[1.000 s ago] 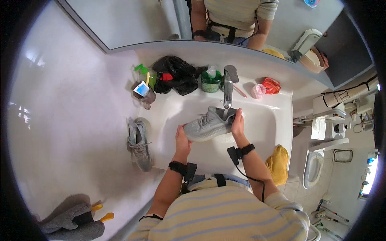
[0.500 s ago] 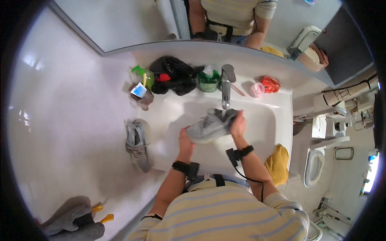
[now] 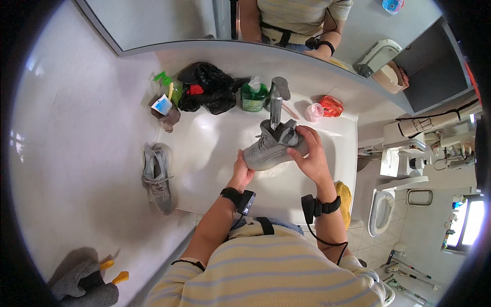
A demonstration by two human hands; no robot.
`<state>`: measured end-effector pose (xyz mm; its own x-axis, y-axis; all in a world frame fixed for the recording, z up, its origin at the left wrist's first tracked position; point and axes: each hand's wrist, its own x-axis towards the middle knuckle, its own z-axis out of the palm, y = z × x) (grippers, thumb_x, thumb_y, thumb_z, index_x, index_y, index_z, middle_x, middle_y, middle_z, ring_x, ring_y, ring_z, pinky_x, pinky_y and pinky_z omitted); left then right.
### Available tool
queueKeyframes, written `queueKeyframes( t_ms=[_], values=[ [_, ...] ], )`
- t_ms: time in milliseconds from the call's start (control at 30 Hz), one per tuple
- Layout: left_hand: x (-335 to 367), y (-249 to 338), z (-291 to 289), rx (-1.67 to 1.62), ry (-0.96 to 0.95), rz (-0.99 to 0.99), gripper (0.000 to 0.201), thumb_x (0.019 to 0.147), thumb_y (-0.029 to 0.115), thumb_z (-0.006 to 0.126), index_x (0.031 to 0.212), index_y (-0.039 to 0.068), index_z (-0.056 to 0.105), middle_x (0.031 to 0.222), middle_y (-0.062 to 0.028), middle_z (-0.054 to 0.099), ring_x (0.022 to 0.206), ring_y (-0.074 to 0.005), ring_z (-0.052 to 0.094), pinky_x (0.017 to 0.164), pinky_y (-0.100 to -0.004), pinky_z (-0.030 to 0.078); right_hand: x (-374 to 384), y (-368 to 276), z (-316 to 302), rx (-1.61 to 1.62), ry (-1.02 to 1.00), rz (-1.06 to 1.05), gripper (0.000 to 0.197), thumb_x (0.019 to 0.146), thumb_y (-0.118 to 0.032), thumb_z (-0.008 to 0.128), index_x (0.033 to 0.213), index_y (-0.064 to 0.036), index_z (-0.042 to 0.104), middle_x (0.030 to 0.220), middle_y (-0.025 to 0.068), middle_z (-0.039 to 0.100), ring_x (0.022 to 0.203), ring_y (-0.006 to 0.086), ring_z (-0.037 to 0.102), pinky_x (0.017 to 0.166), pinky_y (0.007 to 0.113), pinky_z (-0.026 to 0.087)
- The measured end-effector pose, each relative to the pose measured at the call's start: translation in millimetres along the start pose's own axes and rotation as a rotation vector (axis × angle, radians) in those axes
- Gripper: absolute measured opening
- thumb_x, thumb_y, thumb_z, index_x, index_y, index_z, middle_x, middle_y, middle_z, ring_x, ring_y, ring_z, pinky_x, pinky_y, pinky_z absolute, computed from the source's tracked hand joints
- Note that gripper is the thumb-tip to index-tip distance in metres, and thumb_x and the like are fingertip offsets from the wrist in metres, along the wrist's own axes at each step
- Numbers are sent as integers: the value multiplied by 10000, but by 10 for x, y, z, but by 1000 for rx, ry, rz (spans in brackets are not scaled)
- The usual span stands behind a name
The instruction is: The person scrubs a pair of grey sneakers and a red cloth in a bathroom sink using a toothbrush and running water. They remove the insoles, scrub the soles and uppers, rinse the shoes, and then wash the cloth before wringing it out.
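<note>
Holds a grey sneaker (image 3: 272,154) in both hands, tilted over the white sink (image 3: 199,174), with the toe toward the left and the heel toward the right. Cups the toe end from the near left with the left hand (image 3: 244,170), partly curled beneath the sole. Grasps the heel with the right hand (image 3: 313,159), pressing a thumb to the near side and wrapping fingers over the far side. Brings the shoe's opening right under the spout of the metal faucet (image 3: 276,105); cannot tell whether touching it. Shows, left of the sink, a second grey shoe (image 3: 162,192), resting with its toe pointing near. Shows, along the far edge from left to right, a black plastic bag (image 3: 220,84), a green bottle (image 3: 253,98) and a pink jar (image 3: 314,112).
</note>
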<state>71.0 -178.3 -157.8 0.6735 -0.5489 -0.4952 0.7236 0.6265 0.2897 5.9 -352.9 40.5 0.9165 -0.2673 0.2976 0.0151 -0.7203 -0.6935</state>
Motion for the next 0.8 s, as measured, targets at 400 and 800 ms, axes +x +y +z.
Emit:
queueKeyframes(
  t_ms=[400,800],
  values=[
    [281,-301,175,-4,-190,-24,433,980,363,248,1137,21,462,1161,-141,523,1073,-249,527,957,-386,422,55,-246,-40,-47,133,257,506,646,-74,710,1121,-76,536,1059,115,575,1017,293,527,873,381,434],
    [388,-506,196,-68,9,-251,367,966,246,225,1065,-27,448,1074,-168,554,993,-266,577,845,-394,498,115,-599,-20,-384,135,110,383,688,-179,691,1046,-108,576,1029,87,563,981,290,516,810,389,455]
  ],
)
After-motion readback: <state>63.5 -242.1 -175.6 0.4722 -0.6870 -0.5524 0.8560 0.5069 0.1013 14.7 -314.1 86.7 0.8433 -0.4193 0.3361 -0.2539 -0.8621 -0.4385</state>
